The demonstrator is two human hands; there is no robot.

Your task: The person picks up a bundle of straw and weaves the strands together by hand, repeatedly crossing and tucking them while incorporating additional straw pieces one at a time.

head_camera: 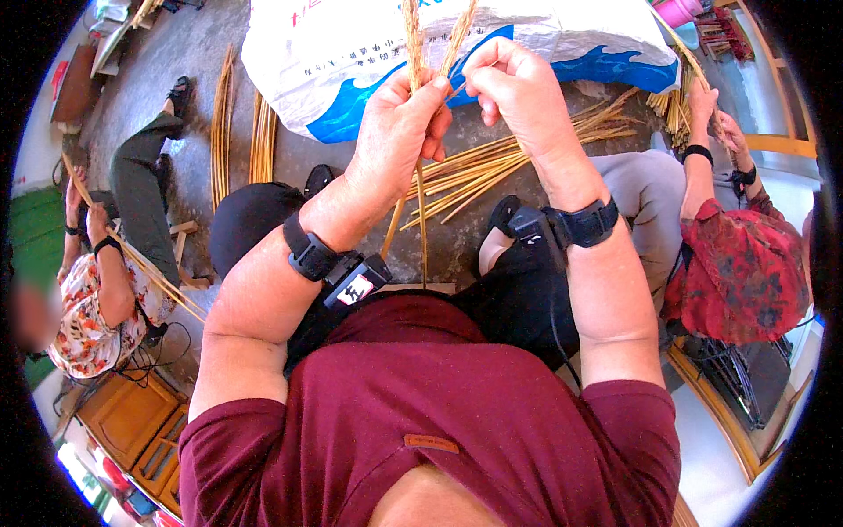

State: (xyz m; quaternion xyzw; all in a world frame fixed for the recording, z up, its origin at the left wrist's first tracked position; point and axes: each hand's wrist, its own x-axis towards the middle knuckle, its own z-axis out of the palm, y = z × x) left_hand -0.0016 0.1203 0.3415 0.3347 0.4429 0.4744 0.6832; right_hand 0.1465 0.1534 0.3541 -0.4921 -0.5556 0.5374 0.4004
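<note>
My left hand [405, 122] grips two dry plant stalks [422, 217] near chest height. Their bristly seed heads [413, 46] point away from me and spread apart above the fist; the bare stems run down towards my lap. Close by on the right, my right hand [517, 92] has thumb and fingertips pinched together on a thin strand [457, 91] that reaches towards the left fist. Its far end is hidden by the fingers. Beneath my hands, a loose bundle of similar stalks [471, 174] lies on the concrete floor.
A white and blue woven sack [355, 72] spreads ahead. Two stalk bundles [263, 141] lie at its left. A person in a floral top [99, 309] handles long stalks on the left; another in a red top [737, 270] holds stalks on the right. A wooden cabinet [128, 408] stands lower left.
</note>
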